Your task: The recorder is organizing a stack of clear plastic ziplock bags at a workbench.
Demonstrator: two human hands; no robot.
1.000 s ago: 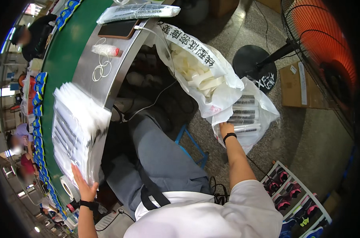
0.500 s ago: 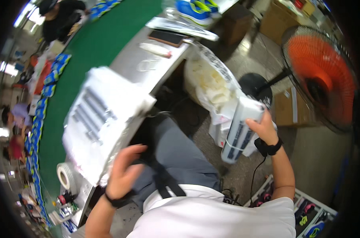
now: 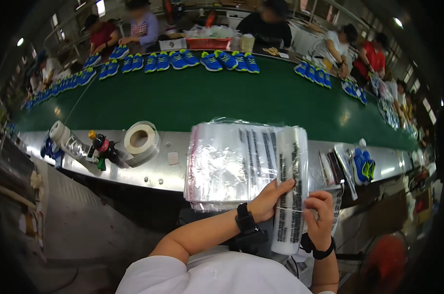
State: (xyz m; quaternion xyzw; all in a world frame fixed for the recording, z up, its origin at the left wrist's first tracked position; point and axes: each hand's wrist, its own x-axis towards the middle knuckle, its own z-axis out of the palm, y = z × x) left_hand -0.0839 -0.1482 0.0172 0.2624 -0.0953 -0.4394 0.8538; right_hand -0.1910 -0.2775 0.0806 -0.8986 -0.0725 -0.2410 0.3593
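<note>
Both hands have come together in front of the body since the earlier frames, where the right hand was low beside a big white bag and the left hand held the bag stack far to the left; the view now looks forward over the conveyor.

The left hand point(image 3: 268, 200) holds a flat stack of clear plastic bags point(image 3: 227, 164) from below, and its fingers point(image 3: 284, 185) are spread and lie on a rolled bundle of bags point(image 3: 290, 191). This bundle stands upright, just beside the right edge of the stack and touching it. The right hand point(image 3: 321, 218) grips the lower half of the bundle, with fingers curled around it. Each wrist wears a black band.

Behind the bags runs a metal counter point(image 3: 173, 171). On it, to the left, lie a tape roll point(image 3: 140, 138), a dark bottle point(image 3: 103, 146) with a yellow cap on its side, and a shiny roll point(image 3: 65, 138). To the right a blue shoe in a bag point(image 3: 363, 165) rests on the counter. Beyond is the green conveyor belt point(image 3: 207, 98), with blue shoes point(image 3: 197, 60) in a row along its far edge, where other persons sit.
</note>
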